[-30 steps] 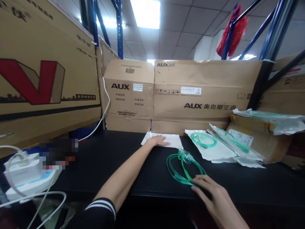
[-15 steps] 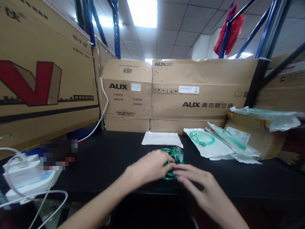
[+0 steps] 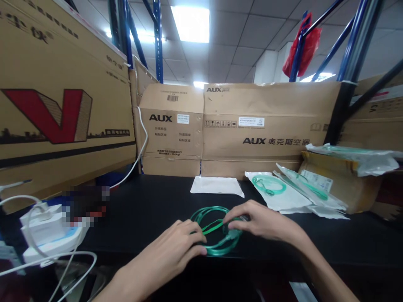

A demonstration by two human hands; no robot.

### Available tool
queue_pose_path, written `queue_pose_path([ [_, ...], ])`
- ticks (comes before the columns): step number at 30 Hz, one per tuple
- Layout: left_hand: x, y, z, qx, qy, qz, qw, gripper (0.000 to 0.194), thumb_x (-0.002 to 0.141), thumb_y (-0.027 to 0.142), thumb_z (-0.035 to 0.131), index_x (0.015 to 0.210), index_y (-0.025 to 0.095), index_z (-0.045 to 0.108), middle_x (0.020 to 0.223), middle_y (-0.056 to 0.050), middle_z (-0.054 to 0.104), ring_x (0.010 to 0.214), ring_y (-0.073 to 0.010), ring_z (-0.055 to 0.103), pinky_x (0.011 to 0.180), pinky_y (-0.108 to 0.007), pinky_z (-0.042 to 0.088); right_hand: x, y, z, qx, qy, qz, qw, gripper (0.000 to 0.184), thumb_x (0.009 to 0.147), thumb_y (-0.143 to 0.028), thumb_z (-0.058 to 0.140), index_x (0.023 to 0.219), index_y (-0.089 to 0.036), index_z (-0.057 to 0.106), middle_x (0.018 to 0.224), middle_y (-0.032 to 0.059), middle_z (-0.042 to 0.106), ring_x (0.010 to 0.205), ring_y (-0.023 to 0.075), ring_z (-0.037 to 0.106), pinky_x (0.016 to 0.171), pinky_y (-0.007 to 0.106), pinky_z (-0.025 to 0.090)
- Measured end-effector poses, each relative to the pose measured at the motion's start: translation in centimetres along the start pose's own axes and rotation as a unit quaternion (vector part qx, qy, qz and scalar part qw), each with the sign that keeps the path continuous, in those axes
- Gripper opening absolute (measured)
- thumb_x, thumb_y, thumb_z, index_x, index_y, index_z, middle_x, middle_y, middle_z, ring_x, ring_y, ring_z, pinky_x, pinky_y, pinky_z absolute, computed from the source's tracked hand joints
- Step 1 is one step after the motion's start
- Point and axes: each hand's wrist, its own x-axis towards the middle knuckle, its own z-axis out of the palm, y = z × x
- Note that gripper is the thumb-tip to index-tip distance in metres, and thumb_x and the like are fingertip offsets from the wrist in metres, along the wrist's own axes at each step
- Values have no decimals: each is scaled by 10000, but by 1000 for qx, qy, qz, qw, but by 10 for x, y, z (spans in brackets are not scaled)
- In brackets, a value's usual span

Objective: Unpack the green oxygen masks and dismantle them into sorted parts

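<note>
A coil of green tubing point(image 3: 222, 251) lies on the black table near its front edge. A clear green plastic piece, which looks like an oxygen mask point(image 3: 232, 233), sits at the coil's right side, partly hidden by my fingers. My left hand point(image 3: 181, 247) is closed at the left side of the coil, thumb and fingers on the tubing. From the right, my right hand point(image 3: 256, 220) reaches over the coil, and its thumb and forefinger pinch the clear piece. A flat white packet point(image 3: 217, 185) lies just behind the coil.
Clear packets with green tubing point(image 3: 269, 188) lie at the right, against a small carton point(image 3: 355, 191). Large cardboard panels point(image 3: 267, 134) stand along the back. A white power strip point(image 3: 50, 243) with cables is at the left. The table's front edge is close to my hands.
My hands have moved apart, the left one to the left and the right one up over the coil. The tubing coil now lies wider and nearer, with more of it showing.
</note>
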Motion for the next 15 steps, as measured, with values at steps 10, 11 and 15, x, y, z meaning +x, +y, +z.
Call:
queue_pose_path([
  [10,25,14,89,221,168,48,959,402,1049,425,484,1242,90,595,1172,-158,689,1130,-354,651,955,-495,513,-40,41,79,-232,166,-98,953,401,1041,-289,490,1437,-294,557,1354,104,654,1204,245,672,980,400,597],
  [11,26,11,98,229,181,50,955,374,1064,400,446,1216,92,595,1132,-152,691,1088,-350,666,928,-490,524,-41,43,85,-261,192,-107,940,403,1042,-283,478,1438,-274,555,1299,122,675,1141,262,699,932,428,617],
  [15,24,4,104,213,191,78,955,379,1089,384,326,1068,114,591,976,-128,686,895,-322,696,791,-455,551,-44,41,95,-327,212,-136,911,401,1053,-287,445,1440,-264,548,1200,130,705,999,272,732,832,453,639],
])
